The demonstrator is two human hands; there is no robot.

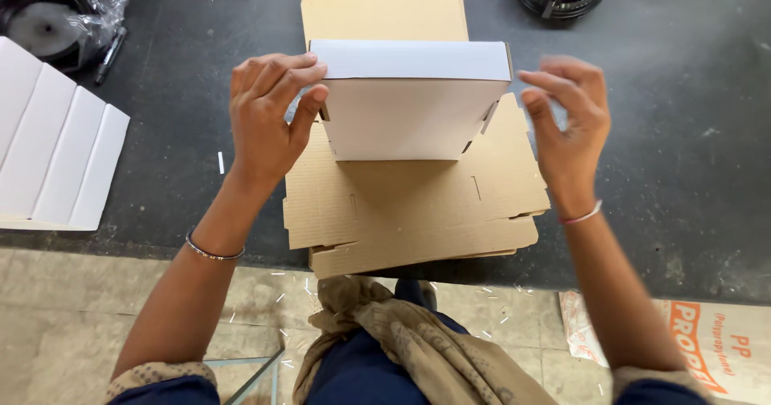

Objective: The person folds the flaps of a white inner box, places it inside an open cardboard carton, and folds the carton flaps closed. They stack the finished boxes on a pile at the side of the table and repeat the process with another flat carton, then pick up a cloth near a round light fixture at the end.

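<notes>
White folded box (414, 104) is sitting on top of the flat brown cardboard stack (401, 204), near the stack's middle. Left hand (269, 116) is touching the box's left side, fingers (293, 71) curled over its top-left corner, pressing rather than pinching. Right hand (566, 120) is hovering just right of the box, fingers loosely bent, holding nothing. White folded sheets (56, 148) are lying well left of the box.

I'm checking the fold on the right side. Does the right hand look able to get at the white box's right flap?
Probably yes: the right hand hovers open just beside the white box, with nothing between its fingers and the right flap.
</notes>
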